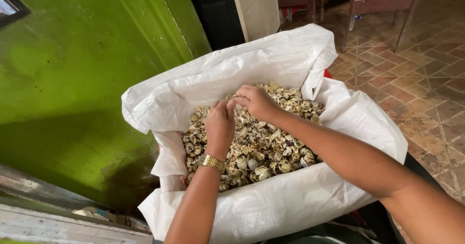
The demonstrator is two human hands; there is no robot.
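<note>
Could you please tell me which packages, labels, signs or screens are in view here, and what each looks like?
White woven sack: centre of view, against a green wall, mouth rolled open, full of speckled broken eggshells; both hands reach into it.
No labels, signs or screens show.

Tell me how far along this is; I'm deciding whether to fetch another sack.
Done: the white sack, rim rolled down, already holds a deep heap of broken speckled shells. In hand: the left hand and right hand are both down in the heap. Left: room remains below the rim.

Matt woven-plastic sack (271, 203), brittle speckled shells (264, 152)
</note>
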